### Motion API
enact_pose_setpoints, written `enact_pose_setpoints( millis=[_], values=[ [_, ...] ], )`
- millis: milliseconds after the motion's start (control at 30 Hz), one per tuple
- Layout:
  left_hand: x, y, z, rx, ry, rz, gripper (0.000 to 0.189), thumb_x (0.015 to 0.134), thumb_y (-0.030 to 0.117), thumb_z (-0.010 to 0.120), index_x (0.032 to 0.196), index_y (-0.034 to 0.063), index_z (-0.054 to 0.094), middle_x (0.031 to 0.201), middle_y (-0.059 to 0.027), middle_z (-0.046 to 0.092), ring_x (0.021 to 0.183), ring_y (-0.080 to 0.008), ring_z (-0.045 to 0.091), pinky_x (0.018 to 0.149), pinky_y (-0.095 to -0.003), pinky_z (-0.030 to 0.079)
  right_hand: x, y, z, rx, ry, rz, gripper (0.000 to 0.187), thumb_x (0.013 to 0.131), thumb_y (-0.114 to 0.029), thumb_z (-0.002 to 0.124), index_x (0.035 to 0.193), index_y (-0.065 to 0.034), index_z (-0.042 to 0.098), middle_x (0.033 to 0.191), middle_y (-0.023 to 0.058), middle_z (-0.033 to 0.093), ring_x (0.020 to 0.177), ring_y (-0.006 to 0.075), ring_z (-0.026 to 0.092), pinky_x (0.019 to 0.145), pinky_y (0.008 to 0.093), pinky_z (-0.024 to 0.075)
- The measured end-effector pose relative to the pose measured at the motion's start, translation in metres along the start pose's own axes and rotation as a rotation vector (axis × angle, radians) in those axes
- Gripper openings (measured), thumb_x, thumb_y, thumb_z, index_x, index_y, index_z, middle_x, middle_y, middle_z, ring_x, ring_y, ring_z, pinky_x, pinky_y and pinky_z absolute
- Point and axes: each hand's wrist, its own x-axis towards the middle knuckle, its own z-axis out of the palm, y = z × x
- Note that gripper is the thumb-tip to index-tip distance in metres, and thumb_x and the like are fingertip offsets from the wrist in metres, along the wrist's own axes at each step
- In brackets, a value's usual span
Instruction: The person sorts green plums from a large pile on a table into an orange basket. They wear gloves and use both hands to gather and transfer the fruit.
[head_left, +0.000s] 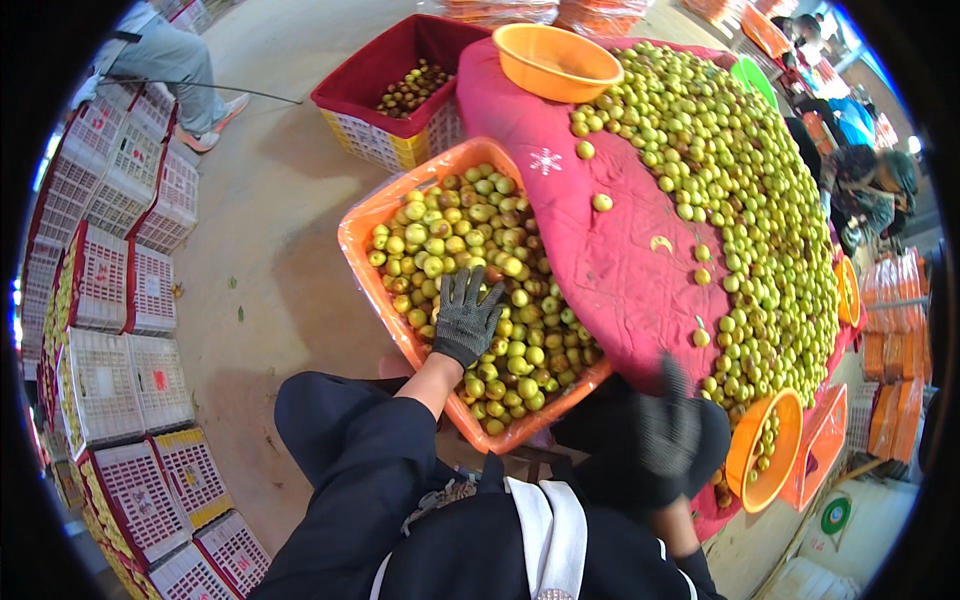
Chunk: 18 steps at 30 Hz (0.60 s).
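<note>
An orange plastic crate (369, 274) with a clear film liner sits before me, filled with green and brown jujubes (435, 232). My left hand (466, 315), in a dark knit glove with a dotted palm-side grip pattern, rests on the jujubes with its fingers spread, gripping none that I can see. Beside the crate, my right hand (666, 431), gloved alike, is blurred over my right knee, near the edge of the pink quilted cloth (592, 277). Whether it holds anything is hidden by the blur. A large heap of greener jujubes (757, 225) covers the cloth's far side.
An orange basin (559, 64) stands on the cloth; another basin (765, 450) leans at the right with jujubes inside. A red-lined crate (401, 75) holds some fruit. Stacked crates (124, 375) line the left. A person's legs (172, 75) and seated people (870, 180) are nearby.
</note>
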Motion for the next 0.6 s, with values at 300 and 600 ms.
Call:
enact_pose_setpoints(
  millis=[300,600],
  values=[
    [0.05,-0.113,-0.001,0.056,0.021,-0.133,0.043,0.093,0.036,0.053,0.132,0.0178,0.058,0.148,-0.0159,0.04,0.137,-0.0397,0.034,0.113,-0.0596,0.021,0.131,0.048,0.255,-0.286,-0.201,-0.039,0.076,0.087,-0.036,0.068,0.15,-0.0147,0.032,0.152,0.0303,0.024,0.137,0.0483,0.032,0.11,0.0502,0.0346],
    [0.074,-0.185,0.031,0.066,0.141,-0.321,0.046,0.091,0.031,0.054,0.132,0.0114,0.054,0.136,-0.0142,0.052,0.127,-0.0349,0.044,0.106,-0.0559,0.033,0.291,0.045,0.346,-0.348,-0.204,-0.449,0.047,0.092,-0.035,0.058,0.136,-0.0204,0.051,0.146,0.0236,0.036,0.131,0.0428,0.04,0.107,0.0525,0.0346]
  ],
)
